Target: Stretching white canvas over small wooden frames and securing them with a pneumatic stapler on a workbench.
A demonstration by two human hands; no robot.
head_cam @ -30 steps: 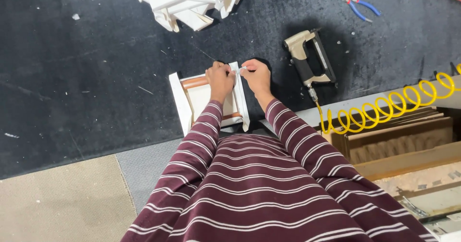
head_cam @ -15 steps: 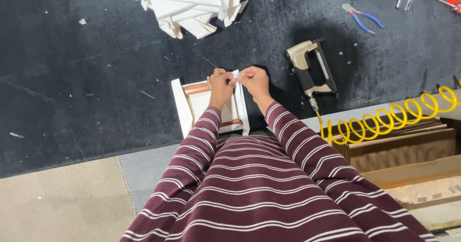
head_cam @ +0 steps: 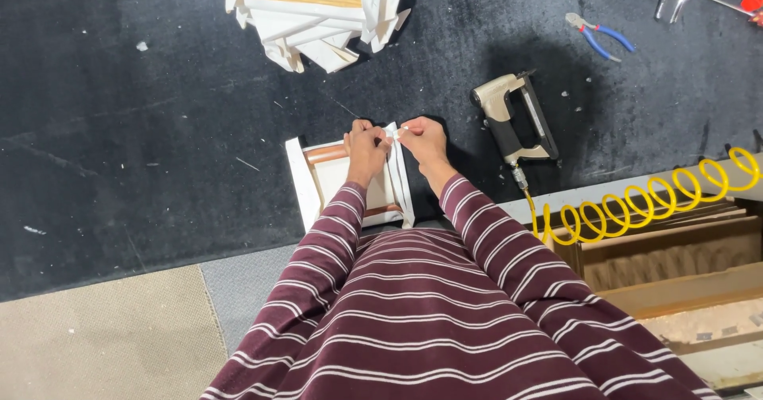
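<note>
The dark work mat covers most of the view; a tan floor strip lies at the lower left. The person's striped maroon sleeves run up from the bottom edge to both hands.

At the top edge sits a stack of white canvas frames, well apart from the hands. To the right, wooden crates stand beside the mat, with a coiled yellow air hose lying across their upper edge. The hose leads to a pneumatic stapler, which rests on the mat just right of the hands, its body running roughly away from the person. Blue-handled pliers lie farther off at the upper right.

The small canvas frame lies flat on the mat directly in front of the person, back side up, wooden bars showing. Its long axis runs away from the person.

The left hand rests on the far right corner of the frame, fingers curled and pressing the folded canvas down. The right hand sits just beside it, touching the same corner from the right, fingertips pinching the white canvas flap. Both hands meet at that corner; the right hand is the nearer one to the stapler.
</note>
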